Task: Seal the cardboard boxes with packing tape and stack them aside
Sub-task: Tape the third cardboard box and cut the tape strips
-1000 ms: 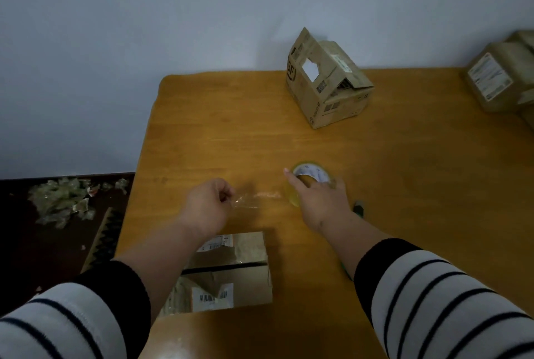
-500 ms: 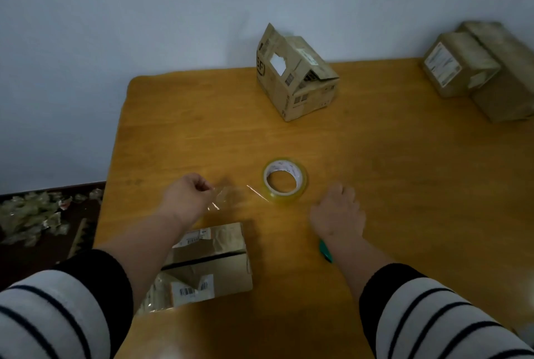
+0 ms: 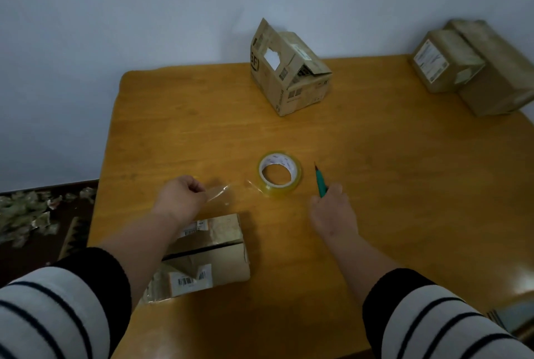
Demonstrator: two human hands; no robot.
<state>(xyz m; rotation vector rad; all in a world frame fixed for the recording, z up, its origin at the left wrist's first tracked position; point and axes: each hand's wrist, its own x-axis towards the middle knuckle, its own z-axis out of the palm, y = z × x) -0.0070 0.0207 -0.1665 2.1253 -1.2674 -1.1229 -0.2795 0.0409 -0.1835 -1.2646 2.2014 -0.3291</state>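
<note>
A roll of clear packing tape [image 3: 279, 173] lies flat on the wooden table [image 3: 390, 173]. My left hand [image 3: 182, 198] pinches the free end of a clear tape strip [image 3: 228, 192] that runs from the roll. My right hand [image 3: 332, 211] grips a green cutter [image 3: 320, 182], blade tip pointing away, just right of the roll. A small cardboard box [image 3: 208, 257] with closed flaps and a dark seam sits under my left forearm at the near left edge. Another box [image 3: 289, 75] with raised flaps stands at the back.
Two more cardboard boxes [image 3: 474, 69] sit together at the table's far right corner. Crumpled tape scraps [image 3: 26, 217] litter the dark floor to the left. A pale wall runs behind the table.
My right hand left the tape roll, dropped to the table and picked up the green cutter. My left hand kept hold of the tape end.
</note>
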